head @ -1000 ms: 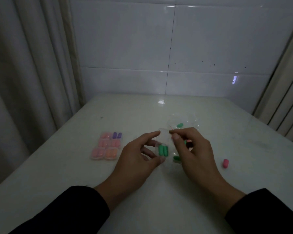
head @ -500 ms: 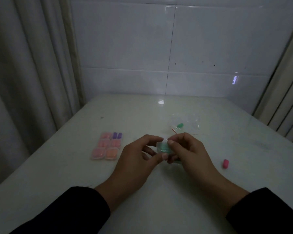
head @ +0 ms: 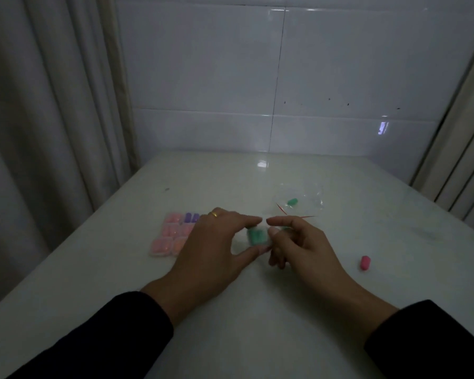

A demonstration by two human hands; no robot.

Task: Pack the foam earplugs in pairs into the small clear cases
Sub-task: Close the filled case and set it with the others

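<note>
The left hand (head: 208, 250) pinches a case (head: 257, 236) of green plugs; the right hand's (head: 301, 244) grip, loosely curled beside it, probably steadies the lid.

Both forearms in long black sleeves (head: 115, 335), cuffs ending at the wrists. Left hand (head: 205, 255) and right hand (head: 309, 250) bare, no gloves. Gold ring (head: 214, 213) on a left finger.

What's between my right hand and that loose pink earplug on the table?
Nothing visible. The pink earplug lies alone on bare table, right of the right hand, which is at the green-filled case.
</note>
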